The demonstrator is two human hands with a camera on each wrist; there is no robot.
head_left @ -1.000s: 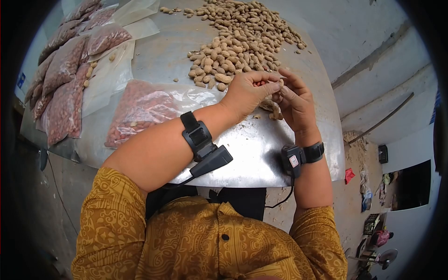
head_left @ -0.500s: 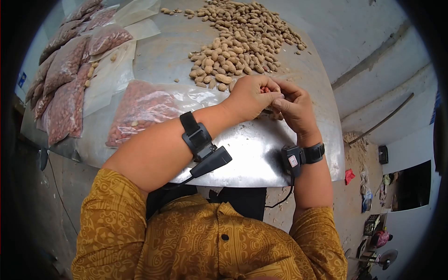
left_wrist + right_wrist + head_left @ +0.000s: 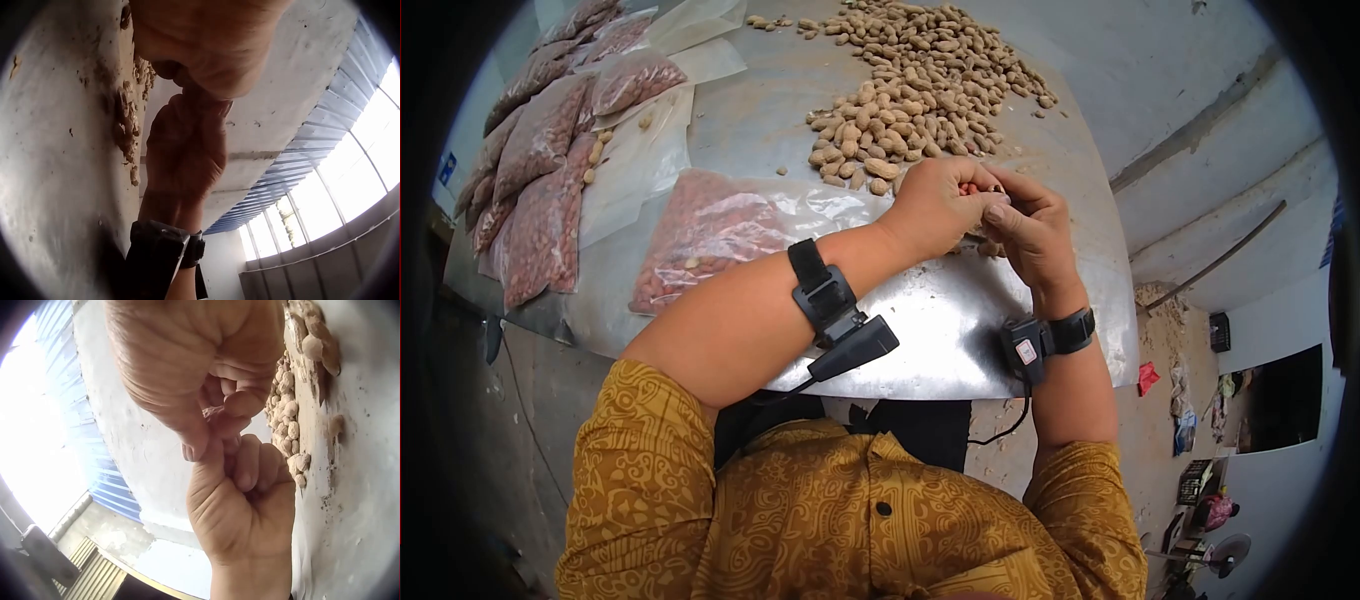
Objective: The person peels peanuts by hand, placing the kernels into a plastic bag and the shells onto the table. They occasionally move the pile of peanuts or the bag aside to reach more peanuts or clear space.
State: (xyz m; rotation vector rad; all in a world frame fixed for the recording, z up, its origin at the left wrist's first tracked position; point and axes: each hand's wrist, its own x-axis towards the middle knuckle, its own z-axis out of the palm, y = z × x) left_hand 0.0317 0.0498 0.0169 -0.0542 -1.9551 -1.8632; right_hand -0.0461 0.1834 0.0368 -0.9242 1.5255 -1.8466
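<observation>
Both hands meet at the fingertips just below the pile of unshelled peanuts (image 3: 890, 120). In the head view the left hand (image 3: 940, 208) curls round red peanut kernels (image 3: 968, 188). The right hand (image 3: 1035, 228) has its thumb and fingers bent in against the left fingertips, pinching a peanut mostly hidden between them. The right wrist view shows the right hand (image 3: 200, 362) above the curled left hand (image 3: 244, 500). In the left wrist view the left hand (image 3: 206, 44) covers the contact with the right hand (image 3: 187, 144). Broken shells (image 3: 992, 249) lie beneath the hands.
A clear bag of red kernels (image 3: 705, 235) lies left of the hands on the metal table (image 3: 930, 340). Several filled bags (image 3: 545, 135) are stacked at the far left, beside empty plastic bags (image 3: 640, 150). A wall (image 3: 1190, 130) stands beyond the table's right side.
The hands have drawn closer together, and the right fingers have folded in against the left fingertips. The pale shell piece seen between them earlier is now hidden.
</observation>
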